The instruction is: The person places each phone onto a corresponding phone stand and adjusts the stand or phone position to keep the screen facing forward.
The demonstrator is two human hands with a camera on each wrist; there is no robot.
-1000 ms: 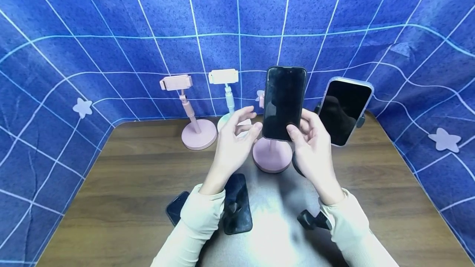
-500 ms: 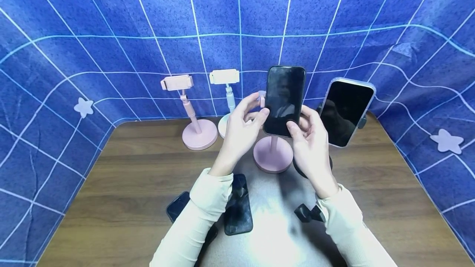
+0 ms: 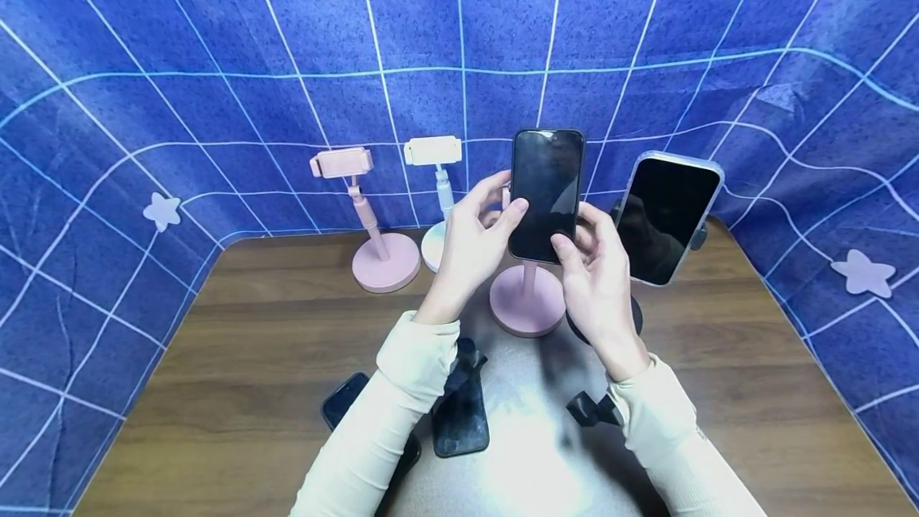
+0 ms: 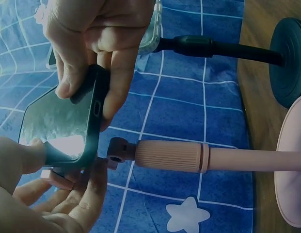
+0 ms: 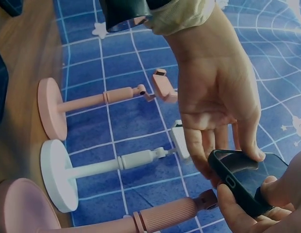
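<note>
A black-cased smartphone [image 3: 547, 194] is upright, screen toward me, over a pink phone stand [image 3: 527, 301]. My left hand [image 3: 477, 222] holds its left side, thumb on the screen and fingers behind the edge. In the left wrist view those fingers lie around the stand's pink clamp [image 4: 57, 178], which shows at the phone's edge. My right hand [image 3: 599, 278] pinches the lower right corner, thumb in front and fingers behind. The right wrist view also has both hands on the phone [image 5: 237, 179]. Most of the clamp is hidden behind the phone.
Another pink stand [image 3: 385, 262] and a white-blue stand [image 3: 434, 151] stand at the left with bare clamps. At the right, a purple-edged phone [image 3: 669, 218] sits on a black stand [image 3: 636, 317]. Dark phones [image 3: 461, 421] lie near my left sleeve. Blue cloth [image 3: 287, 38] hangs behind.
My left hand has come up and right from beside the phone to its left side, and its thumb now lies on the screen. The phone has shifted slightly left and lower, with my right hand.
</note>
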